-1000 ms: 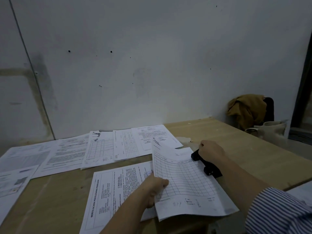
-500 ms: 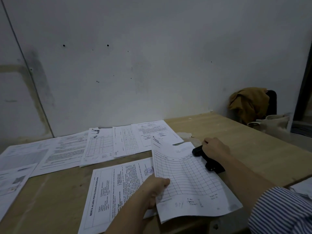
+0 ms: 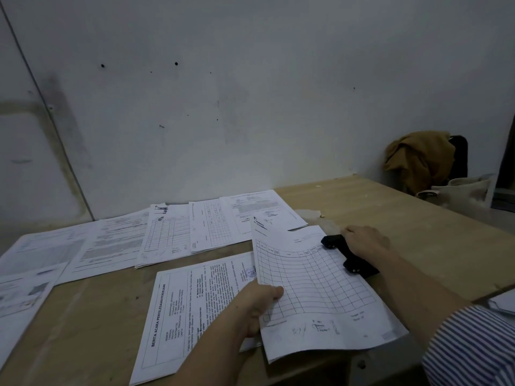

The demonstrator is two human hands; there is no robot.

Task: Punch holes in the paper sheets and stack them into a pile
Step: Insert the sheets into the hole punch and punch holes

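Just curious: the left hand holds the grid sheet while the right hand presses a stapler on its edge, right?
Not a stapler: the head view shows a black hole punch under the right hand. The left hand does hold the grid sheet.

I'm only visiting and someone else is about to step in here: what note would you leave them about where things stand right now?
Left hand: pinching the near-left edge of the gridded sheet.
Right hand: resting on top of the black hole punch, palm down.
The sheet's right edge sits in the punch.
One printed sheet lies flat just left of it; more sheets are spread along the wall.
Done: sheet fed in. I can't tell whether it is punched.
Left: press, pull the sheet out, stack it, then do the rest.
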